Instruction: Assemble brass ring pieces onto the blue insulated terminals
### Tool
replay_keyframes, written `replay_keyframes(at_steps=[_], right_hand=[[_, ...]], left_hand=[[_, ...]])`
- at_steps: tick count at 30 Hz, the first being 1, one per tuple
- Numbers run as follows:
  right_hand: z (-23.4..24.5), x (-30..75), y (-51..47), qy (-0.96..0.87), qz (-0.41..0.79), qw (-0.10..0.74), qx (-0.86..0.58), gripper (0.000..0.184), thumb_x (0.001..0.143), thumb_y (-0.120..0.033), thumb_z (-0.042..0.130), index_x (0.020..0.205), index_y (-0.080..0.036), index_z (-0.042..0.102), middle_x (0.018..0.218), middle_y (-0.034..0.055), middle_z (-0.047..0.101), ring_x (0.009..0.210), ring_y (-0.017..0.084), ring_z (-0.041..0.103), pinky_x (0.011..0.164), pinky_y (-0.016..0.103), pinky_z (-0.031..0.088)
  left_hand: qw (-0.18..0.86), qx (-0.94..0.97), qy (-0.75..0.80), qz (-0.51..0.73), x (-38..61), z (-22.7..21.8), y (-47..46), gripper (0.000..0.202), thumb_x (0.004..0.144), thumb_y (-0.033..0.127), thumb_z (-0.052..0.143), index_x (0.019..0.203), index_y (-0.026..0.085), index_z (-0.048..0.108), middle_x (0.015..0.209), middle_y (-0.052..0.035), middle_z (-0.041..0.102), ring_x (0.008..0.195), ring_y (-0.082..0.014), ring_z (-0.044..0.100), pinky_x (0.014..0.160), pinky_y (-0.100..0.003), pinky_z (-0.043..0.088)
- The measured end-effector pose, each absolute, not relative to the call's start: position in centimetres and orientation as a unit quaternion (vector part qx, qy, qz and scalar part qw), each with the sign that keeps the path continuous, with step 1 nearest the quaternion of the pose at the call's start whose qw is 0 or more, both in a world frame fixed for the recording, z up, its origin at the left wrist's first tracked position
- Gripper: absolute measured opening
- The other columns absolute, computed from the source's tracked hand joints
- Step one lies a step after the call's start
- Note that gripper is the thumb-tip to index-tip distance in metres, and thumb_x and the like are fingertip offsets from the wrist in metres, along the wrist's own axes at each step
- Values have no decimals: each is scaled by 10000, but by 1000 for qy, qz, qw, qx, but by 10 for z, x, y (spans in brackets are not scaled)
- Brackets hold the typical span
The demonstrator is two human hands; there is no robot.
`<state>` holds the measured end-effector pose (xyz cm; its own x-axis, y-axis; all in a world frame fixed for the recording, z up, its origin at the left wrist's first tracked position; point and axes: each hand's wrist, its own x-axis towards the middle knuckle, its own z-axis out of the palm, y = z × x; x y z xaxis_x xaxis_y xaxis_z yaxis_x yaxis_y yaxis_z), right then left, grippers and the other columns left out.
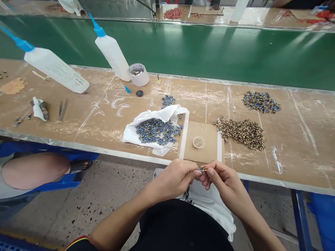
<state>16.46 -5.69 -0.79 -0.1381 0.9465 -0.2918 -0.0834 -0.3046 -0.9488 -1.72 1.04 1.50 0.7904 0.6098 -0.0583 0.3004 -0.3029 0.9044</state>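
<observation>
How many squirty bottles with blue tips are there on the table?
2. The left bottle leans at the far left edge of view; the second bottle stands tilted right beside the tape roll. More may be hidden beyond the picture's left edge.

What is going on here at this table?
A seated person pinches a small part between the fingers of the left hand and the right hand, just in front of the table. On the table lie a heap of blue parts on a white cloth, a heap of brown parts to its right, and a small dish on a cardboard square between them. Another person's knee shows at the left.
</observation>
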Motion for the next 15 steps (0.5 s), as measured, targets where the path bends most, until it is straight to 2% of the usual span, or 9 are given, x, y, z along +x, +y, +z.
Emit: replay_keyframes(at_steps=[4, 8, 12, 15], right_hand=[[-12, 161, -57, -382, 650, 417, -508, 261, 950, -418, 562, 890, -171, 621, 733, 25, 648, 636, 116, 580, 571, 220, 492], [-13, 175, -53, -381, 615, 435, -536, 278, 935, -442, 576, 910, -169, 627, 728, 27, 650, 631, 124, 586, 563, 227, 483], [-16, 230, -25, -420, 468, 459, -628, 319, 903, -481, 598, 838, -170, 631, 717, 31, 650, 616, 134, 575, 559, 241, 461], [-24, 294, 22, -428, 293, 468, -716, 387, 843, -544, 629, 777, -164, 646, 697, 52, 669, 606, 154, 573, 556, 260, 446]], left_hand=[[525, 788, 303, 110, -14, 10, 11, 270, 964, 121, 434, 774, 154, 623, 679, 13, 622, 623, -106, 570, 619, -194, 403], [435, 806, 376, 145, -28, 6, 27, 196, 976, 249, 475, 885, 194, 639, 802, 1, 670, 745, -144, 611, 703, -234, 436], [236, 770, 541, 242, -67, -3, 67, 209, 954, 361, 479, 942, 207, 620, 961, -50, 666, 904, -222, 612, 808, -321, 456], [159, 727, 640, 190, -92, -13, 93, 261, 906, 401, 493, 1055, 213, 595, 995, -75, 647, 902, -266, 613, 779, -367, 468]])
